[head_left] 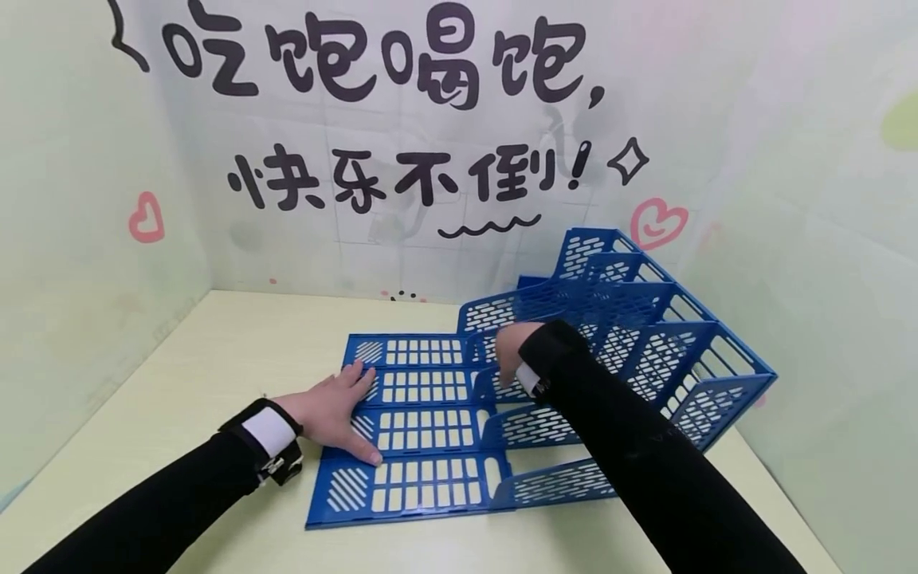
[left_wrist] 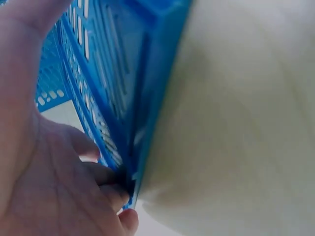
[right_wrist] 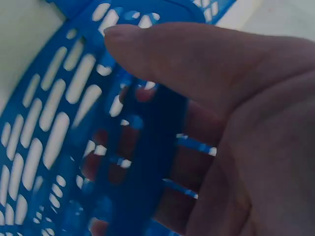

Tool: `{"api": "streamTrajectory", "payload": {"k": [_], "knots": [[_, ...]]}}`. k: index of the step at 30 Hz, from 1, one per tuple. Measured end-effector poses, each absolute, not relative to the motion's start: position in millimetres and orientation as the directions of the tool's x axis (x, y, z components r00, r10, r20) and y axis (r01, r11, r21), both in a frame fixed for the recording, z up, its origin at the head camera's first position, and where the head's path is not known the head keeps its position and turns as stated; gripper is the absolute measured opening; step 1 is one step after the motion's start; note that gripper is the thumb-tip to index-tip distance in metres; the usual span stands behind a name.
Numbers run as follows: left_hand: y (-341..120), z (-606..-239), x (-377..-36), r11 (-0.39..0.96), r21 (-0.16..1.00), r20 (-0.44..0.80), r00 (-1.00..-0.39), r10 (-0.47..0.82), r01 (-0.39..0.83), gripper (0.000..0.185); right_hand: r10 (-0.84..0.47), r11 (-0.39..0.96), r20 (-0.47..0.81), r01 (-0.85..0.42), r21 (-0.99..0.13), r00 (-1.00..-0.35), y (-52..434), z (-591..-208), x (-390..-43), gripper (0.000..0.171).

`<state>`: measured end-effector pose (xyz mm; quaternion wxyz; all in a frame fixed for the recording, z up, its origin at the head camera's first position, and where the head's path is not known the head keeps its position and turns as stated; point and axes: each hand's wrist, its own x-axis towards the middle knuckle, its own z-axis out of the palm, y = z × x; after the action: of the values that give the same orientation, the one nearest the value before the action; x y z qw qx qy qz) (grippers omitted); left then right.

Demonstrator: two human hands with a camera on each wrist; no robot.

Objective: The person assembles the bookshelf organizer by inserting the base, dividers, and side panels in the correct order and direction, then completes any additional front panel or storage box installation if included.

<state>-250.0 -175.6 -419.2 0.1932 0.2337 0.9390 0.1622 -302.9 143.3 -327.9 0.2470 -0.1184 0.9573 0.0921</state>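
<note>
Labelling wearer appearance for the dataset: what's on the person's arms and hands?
Both arms wear long black sleeves. The left wrist carries a black strap with a white panel and a small metal buckle; the right wrist shows a similar white-and-black band. Both hands are bare: no gloves or rings visible.

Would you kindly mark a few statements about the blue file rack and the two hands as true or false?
1. The blue file rack lies on its side on the table. True.
2. The left hand lies flat on the slotted panels. True.
3. The right hand hovers well clear of the rack. False: its thumb and fingers grip a perforated divider, as the right wrist view shows.
4. The rack is red. False: it is blue.
5. Both arms wear black sleeves. True.
</note>
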Motion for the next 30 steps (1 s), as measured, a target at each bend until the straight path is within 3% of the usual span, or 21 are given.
{"api": "streamTrajectory", "payload": {"k": [8,15,24,30], "knots": [[-167.8,-425.0,-250.8,0.809,0.415,-0.241,-0.807,0.539,0.416,0.150,-0.262,0.941,-0.507,-0.333,0.053,-0.821,170.1,-345.2,-297.2,0.041],[-172.1,-428.1,-257.2,0.819,0.398,-0.258,-0.807,0.532,0.413,0.152,-0.312,0.906,-0.492,-0.410,0.102,-0.813,158.2,-347.2,-301.3,0.025],[-167.3,-428.0,-255.6,0.824,0.421,-0.222,-0.838,0.499,0.379,0.153,-0.352,0.891,-0.457,-0.442,0.105,-0.817,135.8,-349.7,-315.4,0.037],[-166.2,-428.0,-259.0,0.855,0.350,-0.273,-0.832,0.483,0.382,0.154,-0.449,0.848,-0.504,-0.530,0.020,-0.738,139.5,-336.6,-304.6,0.031]]}}
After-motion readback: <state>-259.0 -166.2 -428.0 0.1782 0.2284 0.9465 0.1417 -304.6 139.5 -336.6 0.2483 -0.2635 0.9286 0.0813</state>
